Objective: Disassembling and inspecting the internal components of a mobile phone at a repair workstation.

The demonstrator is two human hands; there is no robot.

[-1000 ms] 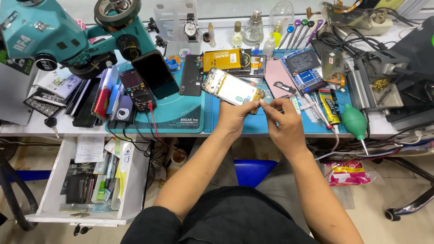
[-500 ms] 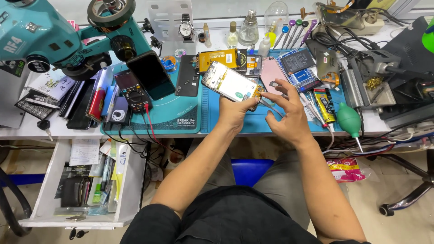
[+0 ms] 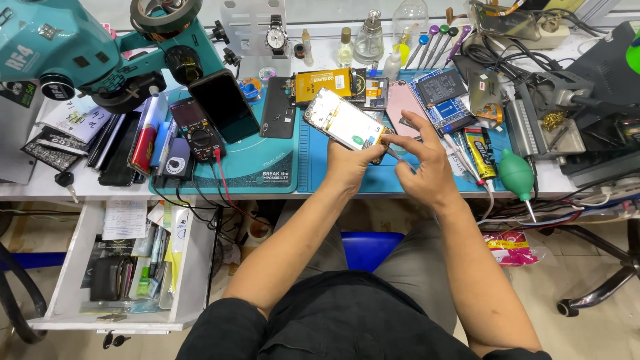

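Our left hand [image 3: 350,167] grips the opened phone panel [image 3: 343,122] from below, tilting it up over the blue mat [image 3: 347,180] near the front edge of the worktop [image 3: 40,187], likely to keep its lower end steady. Our right hand [image 3: 420,157] pinches a thin tool [image 3: 395,153] at that end, other fingers spread. We cannot make out the tool's tip or the part it touches. A green blower [image 3: 517,175] lies toward the right edge.

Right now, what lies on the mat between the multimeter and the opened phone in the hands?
In the head view, a dark phone back lies between the multimeter and the opened phone, beside a propped black phone.
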